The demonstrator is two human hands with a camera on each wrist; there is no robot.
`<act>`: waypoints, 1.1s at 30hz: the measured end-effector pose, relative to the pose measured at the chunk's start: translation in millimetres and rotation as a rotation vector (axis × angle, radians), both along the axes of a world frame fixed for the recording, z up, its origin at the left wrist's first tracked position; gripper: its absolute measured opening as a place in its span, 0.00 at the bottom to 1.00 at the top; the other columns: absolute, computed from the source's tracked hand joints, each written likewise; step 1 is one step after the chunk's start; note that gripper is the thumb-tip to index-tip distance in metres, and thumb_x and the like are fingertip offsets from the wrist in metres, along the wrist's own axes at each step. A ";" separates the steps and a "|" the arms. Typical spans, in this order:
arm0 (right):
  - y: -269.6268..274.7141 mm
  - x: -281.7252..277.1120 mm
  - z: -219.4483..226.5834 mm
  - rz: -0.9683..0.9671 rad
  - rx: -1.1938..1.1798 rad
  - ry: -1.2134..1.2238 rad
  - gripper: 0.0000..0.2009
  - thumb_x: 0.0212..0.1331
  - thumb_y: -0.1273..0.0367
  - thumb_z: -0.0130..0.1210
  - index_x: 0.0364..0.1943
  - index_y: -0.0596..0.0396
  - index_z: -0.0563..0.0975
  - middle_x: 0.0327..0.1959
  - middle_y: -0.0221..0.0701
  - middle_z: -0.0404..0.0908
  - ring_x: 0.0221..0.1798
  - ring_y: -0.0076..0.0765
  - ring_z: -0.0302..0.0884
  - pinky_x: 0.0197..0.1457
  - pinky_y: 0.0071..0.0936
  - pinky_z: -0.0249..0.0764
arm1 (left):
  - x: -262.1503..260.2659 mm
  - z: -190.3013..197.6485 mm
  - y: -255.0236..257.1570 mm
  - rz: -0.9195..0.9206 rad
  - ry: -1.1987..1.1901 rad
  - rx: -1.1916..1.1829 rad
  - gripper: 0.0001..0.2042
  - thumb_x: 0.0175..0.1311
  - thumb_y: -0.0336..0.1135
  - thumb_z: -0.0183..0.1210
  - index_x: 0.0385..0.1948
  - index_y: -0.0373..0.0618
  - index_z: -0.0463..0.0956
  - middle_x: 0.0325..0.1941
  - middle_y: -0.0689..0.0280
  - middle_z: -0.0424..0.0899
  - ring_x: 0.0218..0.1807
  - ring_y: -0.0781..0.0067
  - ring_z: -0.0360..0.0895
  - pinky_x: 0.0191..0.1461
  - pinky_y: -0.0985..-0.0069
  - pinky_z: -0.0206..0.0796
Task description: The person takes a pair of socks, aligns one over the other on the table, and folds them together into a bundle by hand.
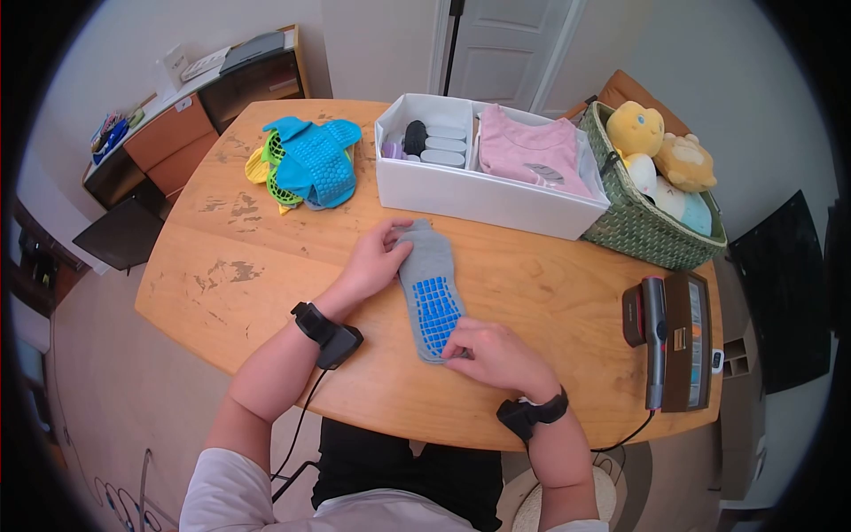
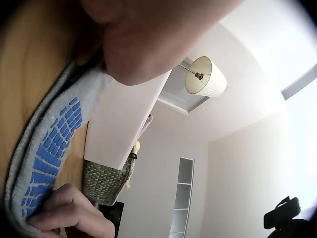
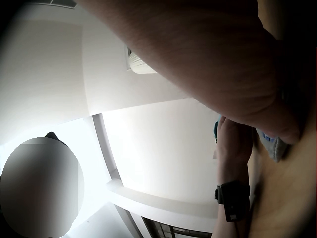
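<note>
A grey sock [image 1: 424, 257] with blue grip dots lies flat on the wooden table, its length running away from the body. My left hand [image 1: 370, 264] holds its far end at the left edge, thumb on top. At the near end my right hand [image 1: 498, 355] pinches the right edge between thumb and curled fingers. Two grey layers show along the edge of the sock [image 2: 79, 106] in the left wrist view, with the right hand [image 2: 74, 215] at its lower end. The right wrist view shows only a small part of the sock [image 3: 271, 147] beyond the right hand.
A white divided box [image 1: 496, 208] holds a pink garment and rolled items at the back. Right of it stands a green woven basket [image 1: 651, 235] of plush toys. Blue and green textured items [image 1: 324, 168] lie back left; a brown case-like object [image 1: 687, 341] sits at the right edge.
</note>
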State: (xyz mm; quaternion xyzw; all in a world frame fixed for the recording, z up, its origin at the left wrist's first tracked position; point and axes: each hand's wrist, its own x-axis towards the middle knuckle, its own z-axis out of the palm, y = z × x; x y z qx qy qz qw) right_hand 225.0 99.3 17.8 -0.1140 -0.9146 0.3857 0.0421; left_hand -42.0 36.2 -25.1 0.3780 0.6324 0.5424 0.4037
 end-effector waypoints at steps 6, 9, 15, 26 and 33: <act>0.5 -0.6 -2.2 0.001 -0.016 0.006 0.06 0.58 0.69 0.67 0.37 0.55 0.85 0.37 0.35 0.83 0.37 0.41 0.84 0.42 0.35 0.79 | -6.1 2.0 -0.6 -0.006 0.012 0.023 0.21 0.77 0.30 0.57 0.68 0.39 0.69 0.54 0.64 0.86 0.46 0.80 0.83 0.40 0.80 0.77; 0.1 -0.9 0.5 -0.003 -0.017 -0.010 0.06 0.58 0.70 0.67 0.37 0.55 0.86 0.37 0.35 0.83 0.37 0.41 0.83 0.42 0.35 0.79 | -7.2 -6.6 0.3 0.043 0.083 0.053 0.19 0.77 0.30 0.57 0.66 0.39 0.70 0.53 0.65 0.86 0.46 0.80 0.82 0.41 0.79 0.76; -0.9 0.5 -2.0 -0.017 -0.017 0.006 0.06 0.59 0.70 0.67 0.38 0.55 0.85 0.37 0.35 0.83 0.37 0.42 0.84 0.43 0.35 0.79 | -1.1 3.9 -8.3 0.130 0.464 0.160 0.16 0.77 0.33 0.58 0.62 0.40 0.74 0.52 0.63 0.85 0.49 0.76 0.83 0.51 0.74 0.78; -0.7 -3.0 -4.0 0.018 -0.052 -0.004 0.05 0.59 0.70 0.67 0.35 0.56 0.85 0.35 0.35 0.83 0.35 0.40 0.84 0.41 0.34 0.79 | 17.8 21.0 -0.7 -0.181 -0.403 -0.038 0.23 0.83 0.42 0.51 0.70 0.37 0.65 0.70 0.56 0.76 0.55 0.60 0.88 0.54 0.70 0.83; -12.7 -10.6 -2.7 0.079 -0.045 0.018 0.04 0.57 0.72 0.65 0.34 0.57 0.85 0.33 0.39 0.84 0.37 0.47 0.84 0.42 0.40 0.79 | 11.3 16.3 5.3 -0.132 -0.397 -0.046 0.24 0.83 0.42 0.50 0.71 0.35 0.61 0.72 0.54 0.74 0.53 0.56 0.89 0.48 0.69 0.86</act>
